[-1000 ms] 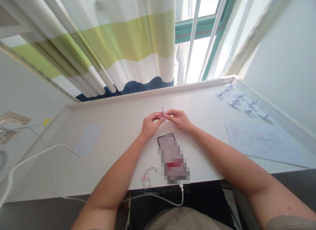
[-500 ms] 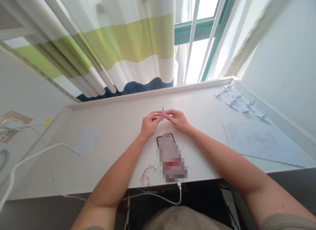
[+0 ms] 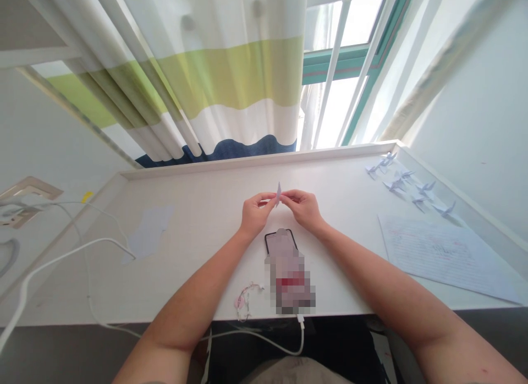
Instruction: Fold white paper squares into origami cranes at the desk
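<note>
Between my two hands is a small folded piece of white paper (image 3: 279, 191), held upright with its narrow edge towards me. My left hand (image 3: 256, 212) pinches it from the left, thumb and fingers closed on it. From the other side my right hand (image 3: 306, 209) grips the same paper with its fingertips. The fingers cover its lower part. Just below the hands a phone (image 3: 281, 242) lies on the white desk (image 3: 198, 208), its screen blurred out.
Several folded paper cranes (image 3: 396, 183) stand at the back right, above written sheets of paper (image 3: 437, 257). White paper pieces (image 3: 148, 230) lie at left, near a white cable (image 3: 82, 246). A beaded strap (image 3: 241, 301) rests beside the phone. A curtain (image 3: 231, 76) hangs behind the desk.
The camera view has shifted slightly, so everything sits a little lower and to the right. Both hands keep hold of the folded paper, which now tilts slightly.
</note>
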A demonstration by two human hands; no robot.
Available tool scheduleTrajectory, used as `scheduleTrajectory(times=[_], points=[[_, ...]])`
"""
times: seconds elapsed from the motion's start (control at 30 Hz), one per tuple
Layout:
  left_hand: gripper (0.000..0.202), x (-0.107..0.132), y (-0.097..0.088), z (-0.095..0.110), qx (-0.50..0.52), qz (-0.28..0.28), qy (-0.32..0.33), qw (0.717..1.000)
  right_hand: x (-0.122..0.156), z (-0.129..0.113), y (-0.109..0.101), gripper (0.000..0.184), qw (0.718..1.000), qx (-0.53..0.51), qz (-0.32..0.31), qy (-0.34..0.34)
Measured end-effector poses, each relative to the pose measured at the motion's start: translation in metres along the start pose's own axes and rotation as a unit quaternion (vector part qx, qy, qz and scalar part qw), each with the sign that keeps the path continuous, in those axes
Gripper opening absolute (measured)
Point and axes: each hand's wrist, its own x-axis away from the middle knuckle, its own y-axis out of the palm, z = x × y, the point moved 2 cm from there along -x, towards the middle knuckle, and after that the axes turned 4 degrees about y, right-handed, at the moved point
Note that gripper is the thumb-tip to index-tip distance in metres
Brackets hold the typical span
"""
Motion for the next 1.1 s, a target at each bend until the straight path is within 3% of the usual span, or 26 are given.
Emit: scheduleTrajectory(times=[0.2, 0.4, 0.77, 1.1], points=[[0.026, -0.0009, 0.0004, -0.0045, 0.003, 0.000, -0.042, 0.999, -0.0018, 0.0036, -0.0003, 0.045, 1.000, -0.002, 0.006, 0.010], [0.022, -0.0004, 0.0006, 0.0001, -0.003, -0.016, 0.000, 1.000, -0.0025, 0.0064, 0.0002, 0.042, 1.000, -0.011, 0.011, 0.000], [0.021, -0.0004, 0.0020, -0.0057, 0.011, -0.008, 0.008, 1.000, -0.0025, 0.0070, -0.0001, 0.037, 1.000, 0.006, 0.013, -0.003], [0.025, -0.0017, -0.0011, -0.0049, 0.020, 0.014, 0.004, 1.000, -0.0029, 0.0078, 0.0003, 0.047, 1.000, 0.001, 0.005, -0.014]])
